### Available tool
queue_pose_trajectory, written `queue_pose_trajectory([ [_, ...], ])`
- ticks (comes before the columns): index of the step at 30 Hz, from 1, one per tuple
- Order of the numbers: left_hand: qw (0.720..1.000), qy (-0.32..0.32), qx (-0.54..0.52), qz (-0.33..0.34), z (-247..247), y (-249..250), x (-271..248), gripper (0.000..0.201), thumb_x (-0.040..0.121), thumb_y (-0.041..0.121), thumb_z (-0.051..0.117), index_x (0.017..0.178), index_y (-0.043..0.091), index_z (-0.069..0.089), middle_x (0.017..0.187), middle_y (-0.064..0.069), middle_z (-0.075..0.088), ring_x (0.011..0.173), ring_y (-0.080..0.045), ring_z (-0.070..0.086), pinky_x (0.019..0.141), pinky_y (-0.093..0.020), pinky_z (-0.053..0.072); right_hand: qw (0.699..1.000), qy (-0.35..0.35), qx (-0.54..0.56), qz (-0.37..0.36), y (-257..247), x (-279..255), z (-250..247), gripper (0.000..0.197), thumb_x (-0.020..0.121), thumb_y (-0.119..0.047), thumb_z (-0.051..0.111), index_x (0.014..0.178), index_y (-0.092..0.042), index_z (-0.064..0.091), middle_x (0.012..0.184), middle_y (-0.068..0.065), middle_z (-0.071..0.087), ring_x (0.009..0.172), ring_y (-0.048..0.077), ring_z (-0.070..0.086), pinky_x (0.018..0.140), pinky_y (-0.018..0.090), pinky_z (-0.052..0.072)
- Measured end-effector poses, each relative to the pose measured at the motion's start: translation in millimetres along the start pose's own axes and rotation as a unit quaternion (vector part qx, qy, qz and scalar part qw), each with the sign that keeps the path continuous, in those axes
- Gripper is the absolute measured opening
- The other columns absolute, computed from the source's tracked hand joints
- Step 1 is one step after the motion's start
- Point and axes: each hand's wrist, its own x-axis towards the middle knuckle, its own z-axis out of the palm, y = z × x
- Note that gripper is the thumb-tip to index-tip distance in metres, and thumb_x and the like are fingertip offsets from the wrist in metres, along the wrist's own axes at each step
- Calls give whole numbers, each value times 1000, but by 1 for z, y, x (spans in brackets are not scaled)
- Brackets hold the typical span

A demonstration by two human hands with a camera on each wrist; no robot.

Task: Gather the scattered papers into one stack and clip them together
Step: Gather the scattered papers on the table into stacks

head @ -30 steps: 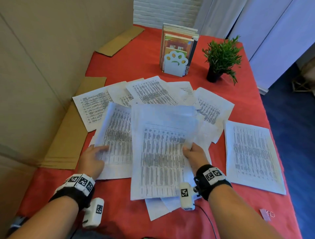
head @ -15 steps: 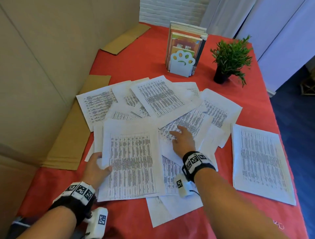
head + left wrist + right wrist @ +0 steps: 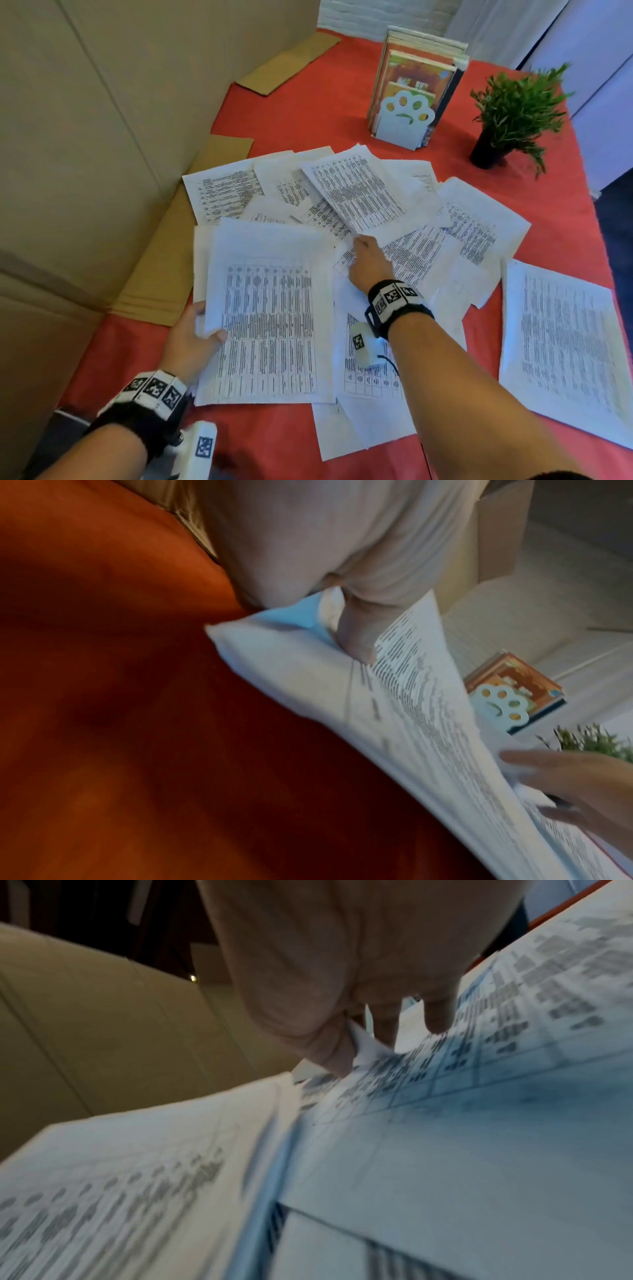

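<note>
Printed paper sheets lie scattered over the red table (image 3: 281,113). My left hand (image 3: 207,327) grips the left edge of a gathered stack (image 3: 270,322) at the near left, thumb on top; in the left wrist view the thumb (image 3: 356,634) presses down beside a curled-up top sheet (image 3: 411,669). My right hand (image 3: 359,241) reaches forward to the middle of the pile and pinches the near corner of a tilted printed sheet (image 3: 356,192). In the right wrist view the thumb (image 3: 329,1047) and a finger hold that raised corner (image 3: 365,1045). I see no clip.
A separate pile of sheets (image 3: 565,342) lies at the right edge. A paw-shaped bookend with books (image 3: 407,116) and a small potted plant (image 3: 510,113) stand at the back. Cardboard panels (image 3: 85,137) wall the left side, with flat cardboard pieces (image 3: 161,274) on the table.
My right hand laid its sheet on the left stack, let go, then reached forward and pinched the corner of a farther sheet. My left hand kept hold of the stack's edge.
</note>
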Motion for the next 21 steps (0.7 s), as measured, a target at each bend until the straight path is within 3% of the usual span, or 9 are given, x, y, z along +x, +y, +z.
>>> queue_pose_trajectory([
  [1,1000,8,-13,-2,-2,0,1,39,81,-4,65,108,20,51,106,-4,59,96,-24,57,68,-23,43,1000,26,-3,0,3,-7,-3,53,87,-4,44,139,-10,39,147,1,32,114,24,53,99,42,44],
  [3,999,13,-33,-8,-4,-3,6,39,81,-3,65,111,19,53,108,-7,63,96,-28,61,75,-30,47,997,57,-52,-6,8,-27,-6,42,89,-6,43,130,-10,49,134,3,44,106,24,56,94,41,42],
  [5,999,7,-38,-12,-2,-3,9,40,82,-3,64,116,16,54,111,-10,65,99,-30,63,83,-34,48,997,36,-61,-11,9,-53,-6,30,89,-11,43,116,-15,56,115,3,56,98,24,60,91,40,42],
  [7,999,-2,-44,-14,3,0,11,40,83,-4,63,118,13,54,114,-12,64,101,-31,62,87,-37,48,1000,8,15,-4,10,-75,-5,17,89,-20,44,105,-20,49,96,1,62,83,25,62,81,36,47],
  [9,998,-8,-55,-16,8,4,12,43,83,-6,61,121,13,52,117,-13,63,104,-30,61,92,-41,47,996,29,83,14,15,-83,-7,12,90,-23,44,101,-22,41,90,1,63,74,27,61,68,33,47],
  [11,998,-7,-59,-13,13,11,10,45,84,-6,60,123,14,52,117,-9,62,105,-28,60,93,-42,47,986,90,129,62,31,-80,-9,21,88,-16,45,108,-22,43,99,4,65,85,29,61,69,33,45],
  [14,997,-8,-73,-10,16,20,5,42,86,-7,56,121,16,52,113,-4,61,101,-23,58,89,-36,45,968,165,81,169,67,-70,-12,49,82,-7,49,130,-21,45,129,10,50,114,34,48,90,41,43],
  [18,998,-24,-50,-3,21,16,7,41,83,-6,59,111,23,52,111,-7,65,104,-29,63,93,-43,49,956,133,32,261,88,-62,-18,63,86,-18,50,144,-28,28,150,9,26,131,36,31,107,48,30],
  [21,997,-48,-54,-13,26,17,3,48,83,-9,59,119,21,49,116,-9,62,108,-32,60,92,-42,49,953,85,28,288,95,-54,-20,65,88,-24,49,147,-26,21,147,12,29,128,36,34,106,48,29],
])
